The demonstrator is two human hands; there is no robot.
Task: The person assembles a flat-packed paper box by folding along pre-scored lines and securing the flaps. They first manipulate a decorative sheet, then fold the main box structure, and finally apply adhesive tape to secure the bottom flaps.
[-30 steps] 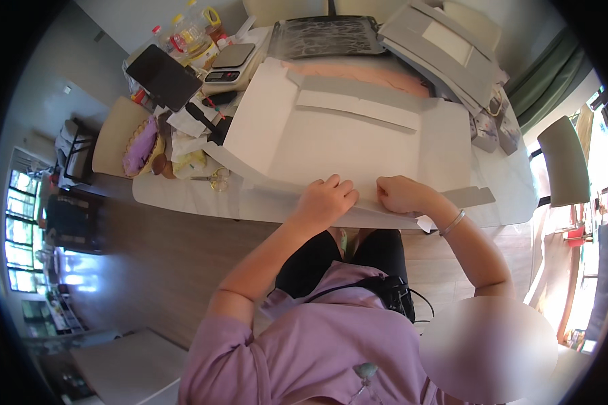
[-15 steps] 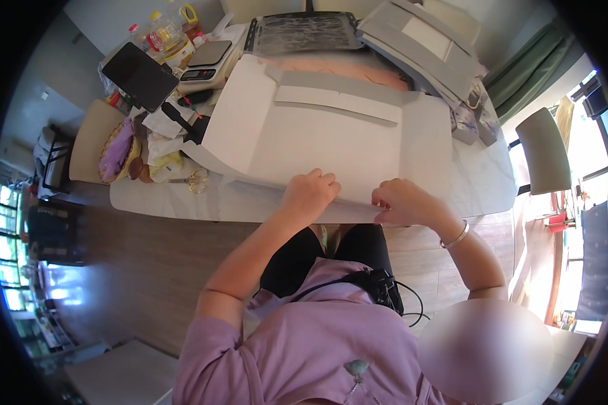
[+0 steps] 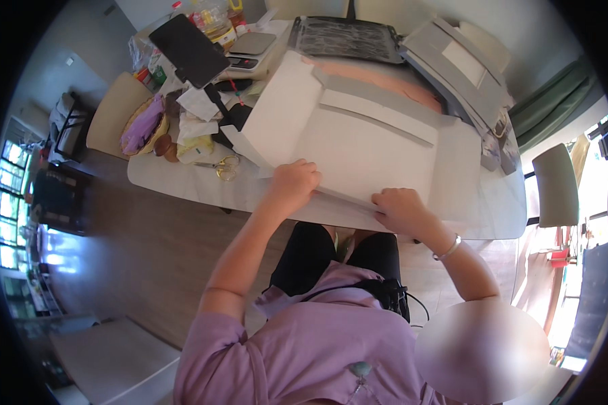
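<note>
A large flat sheet of white cardboard (image 3: pixel 368 148) with fold lines and side flaps lies on the table in front of me. Its near edge stands up as a narrow folded strip. My left hand (image 3: pixel 296 181) pinches this strip near its left part, with the fingers curled over it. Farther right, my right hand (image 3: pixel 402 209) is closed over the same strip, thumb side toward the left. A cut-out slot with a raised flap (image 3: pixel 377 125) runs along the far side of the cardboard. The fingertips of both hands are partly hidden behind the strip.
Gold-handled scissors (image 3: pixel 226 167) lie left of the cardboard, near a purple-lined basket (image 3: pixel 144 125). A tablet on a stand (image 3: pixel 190 50), a kitchen scale (image 3: pixel 246 50) and bottles stand behind. Grey folded cardboard pieces (image 3: pixel 452 64) are stacked at the far right, beside a black tray (image 3: pixel 348 39).
The whole view has turned, so the table sits tilted. The near edge strip now stands up more. My hands are somewhat farther apart, and my right fingers have closed over the strip.
</note>
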